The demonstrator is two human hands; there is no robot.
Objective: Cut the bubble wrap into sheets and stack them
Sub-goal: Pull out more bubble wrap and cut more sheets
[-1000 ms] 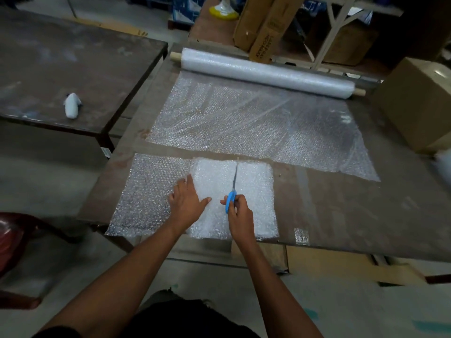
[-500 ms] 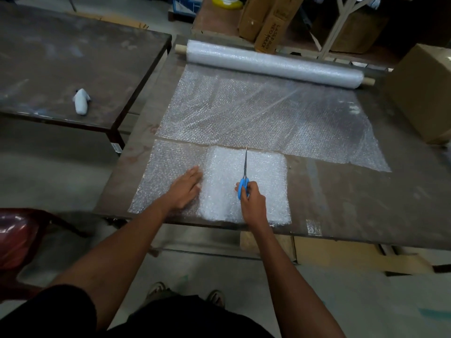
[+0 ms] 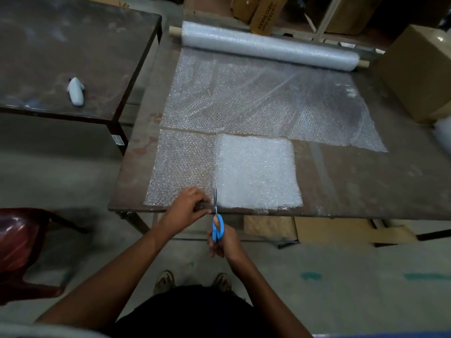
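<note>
Head view: my right hand [image 3: 223,242] grips blue scissors [image 3: 217,223], blades at near edge of thin bubble wrap sheet [image 3: 181,164]. Left hand [image 3: 186,209] pinches that edge just beside blades. Stack of cut sheets [image 3: 256,170] lies to right on table [image 3: 366,186]; roll [image 3: 268,46] at far side.

— Bubble wrap roll [image 3: 268,46]: clear plastic, glossy, pimpled all over; wooden core [image 3: 175,31] poking out, pale and matt.
— And the stack of cut sheets [image 3: 256,172]?
— Same plastic, layered to a milky white. Single sheet [image 3: 180,164] beside it thinner, see-through.
— Table [image 3: 366,181]?
— Dark, worn, stained, dull sheen; material hard to tell.
— Scissors [image 3: 216,224]?
— Glossy blue plastic handles, bare metal blades.
— Box [image 3: 419,69]?
— Brown cardboard, matt.
</note>
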